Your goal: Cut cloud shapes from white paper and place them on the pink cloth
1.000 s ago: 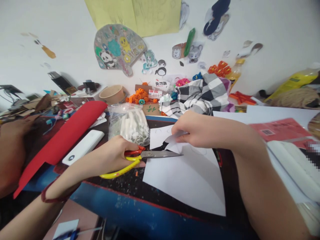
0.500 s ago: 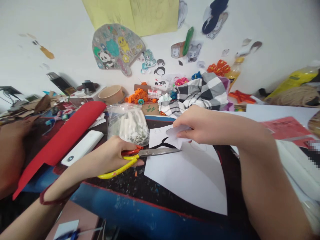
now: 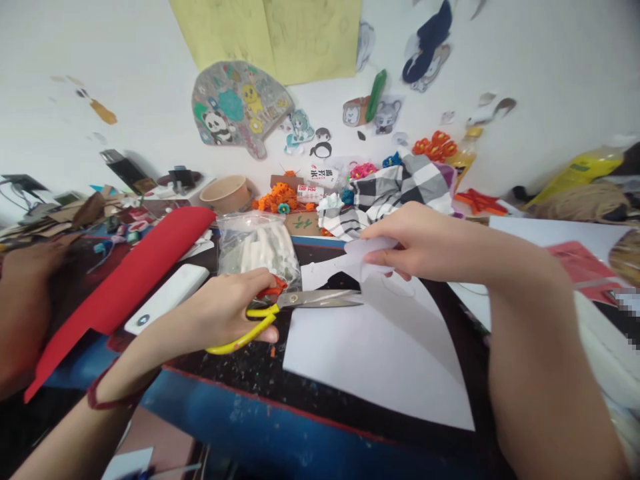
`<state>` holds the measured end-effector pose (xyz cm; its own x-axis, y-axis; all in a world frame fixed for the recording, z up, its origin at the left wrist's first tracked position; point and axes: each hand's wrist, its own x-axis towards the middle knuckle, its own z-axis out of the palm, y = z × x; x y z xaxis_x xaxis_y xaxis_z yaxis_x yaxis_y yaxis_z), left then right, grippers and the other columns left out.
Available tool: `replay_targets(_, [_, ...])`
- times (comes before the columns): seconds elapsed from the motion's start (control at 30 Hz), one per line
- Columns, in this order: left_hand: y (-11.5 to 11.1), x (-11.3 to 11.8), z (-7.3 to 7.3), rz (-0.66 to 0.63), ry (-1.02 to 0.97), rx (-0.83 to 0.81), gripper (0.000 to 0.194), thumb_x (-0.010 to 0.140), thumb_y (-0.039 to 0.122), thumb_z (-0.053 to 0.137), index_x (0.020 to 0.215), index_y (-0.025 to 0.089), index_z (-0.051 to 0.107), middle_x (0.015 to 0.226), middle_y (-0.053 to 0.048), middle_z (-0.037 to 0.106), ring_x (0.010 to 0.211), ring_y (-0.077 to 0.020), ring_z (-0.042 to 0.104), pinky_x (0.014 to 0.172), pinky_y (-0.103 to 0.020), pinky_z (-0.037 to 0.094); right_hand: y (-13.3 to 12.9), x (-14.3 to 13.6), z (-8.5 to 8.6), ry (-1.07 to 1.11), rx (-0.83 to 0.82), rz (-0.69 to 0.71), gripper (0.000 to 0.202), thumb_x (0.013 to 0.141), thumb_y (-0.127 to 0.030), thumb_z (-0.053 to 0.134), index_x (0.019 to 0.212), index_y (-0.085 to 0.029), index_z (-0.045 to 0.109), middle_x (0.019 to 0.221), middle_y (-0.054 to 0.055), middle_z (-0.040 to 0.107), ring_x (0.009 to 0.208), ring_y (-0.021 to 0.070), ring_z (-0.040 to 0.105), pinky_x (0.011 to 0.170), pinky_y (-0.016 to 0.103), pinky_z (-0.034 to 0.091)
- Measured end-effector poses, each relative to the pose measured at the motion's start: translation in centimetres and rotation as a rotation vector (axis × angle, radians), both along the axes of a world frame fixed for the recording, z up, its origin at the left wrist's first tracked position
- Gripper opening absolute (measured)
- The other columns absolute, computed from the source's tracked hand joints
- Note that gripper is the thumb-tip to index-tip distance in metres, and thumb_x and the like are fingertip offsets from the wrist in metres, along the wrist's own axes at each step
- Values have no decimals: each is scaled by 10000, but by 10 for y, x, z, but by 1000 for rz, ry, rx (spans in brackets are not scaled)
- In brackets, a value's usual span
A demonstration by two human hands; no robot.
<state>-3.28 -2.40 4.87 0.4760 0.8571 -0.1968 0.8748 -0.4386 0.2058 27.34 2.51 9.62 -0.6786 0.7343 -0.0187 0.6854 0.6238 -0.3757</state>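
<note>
My left hand [image 3: 245, 300] is closed round the red and yellow handles of a pair of scissors [image 3: 320, 299], whose blades point right and stand slightly apart. The blades lie at a cut in a sheet of white paper [image 3: 380, 360]. Between the thumb and fingers of my right hand [image 3: 395, 243] is a raised, curled part of that paper, just above the blade tips. A dark gap shows through the paper behind the scissors. The paper's wide lower part rests on the dark mat, its right edge curved.
Left of my hands lie a white power bank [image 3: 167, 299], a red sheet [image 3: 135, 273] and another person's arm [image 3: 25, 313]. Behind are a clear bag of white sticks [image 3: 260, 250], orange flowers [image 3: 277, 198] and a checked cloth [image 3: 385, 190]. More paper [image 3: 473, 307] lies right.
The scissor blades have opened a little. My right hand has moved slightly right with the lifted paper, and the dark gap in the paper looks different.
</note>
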Motion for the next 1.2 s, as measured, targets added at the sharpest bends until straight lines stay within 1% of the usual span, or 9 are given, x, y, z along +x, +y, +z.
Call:
replay_targets(0.2, [3, -16, 15, -5, 26, -22, 341, 801, 489, 666, 982, 213, 581, 894, -20, 658, 740, -186, 597, 628, -260, 374, 2, 7, 3, 43, 2, -35, 314, 895, -284, 538, 624, -197, 404, 571, -34, 528, 463, 96, 455, 517, 281, 258])
replay_targets(0.33, [11, -23, 16, 163, -35, 185, 348, 799, 518, 643, 941, 201, 606, 834, -40, 657, 708, -199, 577, 612, -268, 348, 2, 9, 4, 83, 0, -13, 307, 895, -298, 540, 623, -196, 441, 545, -43, 539, 462, 96, 476, 515, 266, 279])
replay_targets(0.43, [21, -2, 3, 408, -295, 333, 373, 786, 548, 638, 869, 188, 589, 725, -20, 615, 621, -174, 518, 573, -264, 320, 3, 8, 3, 142, -44, -30, 268, 877, -313, 577, 641, -194, 531, 523, -44, 550, 454, 98, 500, 504, 253, 303])
replay_targets(0.5, [28, 24, -5, 476, -675, 227, 364, 803, 541, 626, 839, 187, 549, 697, 2, 601, 544, -126, 454, 531, -249, 316, 4, 6, 1, 187, -67, -77, 226, 857, -328, 609, 676, -193, 594, 495, -47, 549, 442, 101, 513, 489, 245, 317])
replay_targets(0.63, [38, 77, 0, 341, -1185, -45, 342, 786, 459, 702, 791, 186, 495, 678, 20, 596, 506, -74, 403, 495, -221, 308, 7, 2, -1, 259, -120, -155, 230, 816, -369, 654, 680, -189, 611, 467, -51, 549, 409, 96, 504, 437, 230, 314])
replay_targets(0.77, [53, 103, 21, 187, -1251, -158, 342, 695, 328, 801, 786, 176, 509, 741, 19, 614, 589, -76, 465, 544, -213, 354, 9, 3, 1, 362, -92, -203, 247, 792, -342, 682, 630, -187, 577, 470, -67, 510, 401, 79, 485, 406, 205, 317])
replay_targets(0.9, [74, 106, 37, 201, -1208, -74, 313, 654, 256, 809, 723, 165, 517, 625, 59, 518, 574, -75, 466, 546, -211, 351, 11, 4, 1, 524, -106, -242, 211, 811, -371, 686, 729, -180, 652, 543, -51, 554, 433, 86, 523, 401, 194, 356])
replay_targets(1.07, [88, 101, 42, 108, -1260, -63, 294, 706, 280, 775, 772, 181, 507, 694, 40, 586, 605, -91, 513, 554, -214, 383, 20, -3, -10, 724, -242, -298, 275, 783, -420, 740, 751, -153, 680, 575, -13, 621, 444, 95, 539, 416, 199, 411])
replay_targets(1.2, [91, 98, 38, 213, -1212, 300, 242, 787, 326, 720, 757, 180, 529, 684, 42, 546, 615, -97, 488, 572, -224, 373, 27, -10, -18, 900, -239, -336, 276, 765, -414, 776, 750, -155, 681, 573, 7, 668, 492, 132, 616, 469, 218, 470])
